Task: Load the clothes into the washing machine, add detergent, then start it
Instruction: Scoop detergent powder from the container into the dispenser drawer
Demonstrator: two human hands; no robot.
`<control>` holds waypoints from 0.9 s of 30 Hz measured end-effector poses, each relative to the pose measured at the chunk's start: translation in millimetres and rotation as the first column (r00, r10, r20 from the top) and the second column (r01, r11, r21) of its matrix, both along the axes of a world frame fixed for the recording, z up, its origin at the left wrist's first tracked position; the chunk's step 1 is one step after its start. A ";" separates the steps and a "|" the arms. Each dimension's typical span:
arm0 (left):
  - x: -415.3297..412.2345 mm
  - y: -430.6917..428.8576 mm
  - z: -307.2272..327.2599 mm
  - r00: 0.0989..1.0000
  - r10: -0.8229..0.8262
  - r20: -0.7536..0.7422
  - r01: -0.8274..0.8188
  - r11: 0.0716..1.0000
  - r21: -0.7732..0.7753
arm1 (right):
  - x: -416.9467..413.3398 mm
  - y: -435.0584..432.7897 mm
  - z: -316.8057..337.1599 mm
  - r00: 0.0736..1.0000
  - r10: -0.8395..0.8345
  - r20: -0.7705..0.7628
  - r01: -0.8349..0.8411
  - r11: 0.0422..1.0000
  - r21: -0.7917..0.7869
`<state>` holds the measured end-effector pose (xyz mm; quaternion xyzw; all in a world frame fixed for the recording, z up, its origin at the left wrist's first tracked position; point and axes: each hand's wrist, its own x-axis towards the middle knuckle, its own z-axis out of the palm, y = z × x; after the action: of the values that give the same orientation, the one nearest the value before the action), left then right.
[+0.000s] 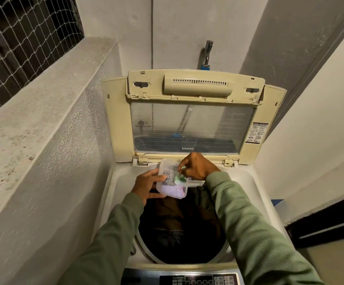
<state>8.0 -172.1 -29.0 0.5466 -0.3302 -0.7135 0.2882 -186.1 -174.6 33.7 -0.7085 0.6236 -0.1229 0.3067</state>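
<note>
**Two hands, one tub of detergent, above the open drum**

The washing machine (247, 182) stands with its lid (187, 124) raised towards the rear wall. Dark clothes (179, 227) lie in the drum. The left hand (146, 187) holds a clear plastic tub (172, 190) by its left side, thumb over the wall and fingers beneath; pale lilac powder lies in the tub's near end. The right hand (197, 166) pinches the handle of a green scoop (179, 178), whose bowl sits inside the tub. The tub hangs over the drum's rear edge, just beside a white tray (196, 183). The control panel (199, 279) runs along the near edge; a tap (207, 54) projects from the wall behind the lid.
</note>
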 end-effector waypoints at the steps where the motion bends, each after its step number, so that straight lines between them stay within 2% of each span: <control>1: -0.9 -0.8 3.6 1.000 -0.022 0.012 0.022 1.000 0.004 | 0.7 0.3 -2.5 1.000 0.004 -0.011 -0.004 1.000 0.014; 5: -8.3 -4.7 17.9 0.996 -0.060 0.064 0.061 0.998 -0.014 | 0.3 -1.4 -11.0 0.997 -0.066 0.042 0.062 0.993 0.098; 9: -16.9 -7.0 26.0 0.996 -0.035 0.083 0.039 0.998 -0.048 | -7.7 -5.2 -14.9 0.954 -0.263 0.144 0.233 0.953 0.196; 14: -24.3 -5.7 31.4 0.999 0.017 0.041 -0.014 0.997 -0.079 | -25.5 -8.2 -17.3 0.790 -0.546 0.280 0.439 0.822 0.363; 17: -26.5 -5.6 34.6 0.999 0.046 -0.003 -0.046 0.996 -0.078 | -31.7 -4.3 -16.7 0.670 -0.663 0.335 0.505 0.737 0.449; 22: -30.7 -0.5 33.9 0.998 0.061 -0.028 -0.063 0.995 -0.077 | -30.3 3.4 -26.4 0.489 -0.751 0.443 0.495 0.658 0.568; 27: -35.6 2.2 32.9 0.998 0.053 -0.023 -0.055 0.992 -0.116 | -19.9 3.7 -31.8 0.401 -0.777 0.485 0.454 0.628 0.632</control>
<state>-27.6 -169.9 3.9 0.5305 -0.3535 -0.6903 0.3422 -206.0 -170.9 1.9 -0.2269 0.6789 -0.3679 0.5935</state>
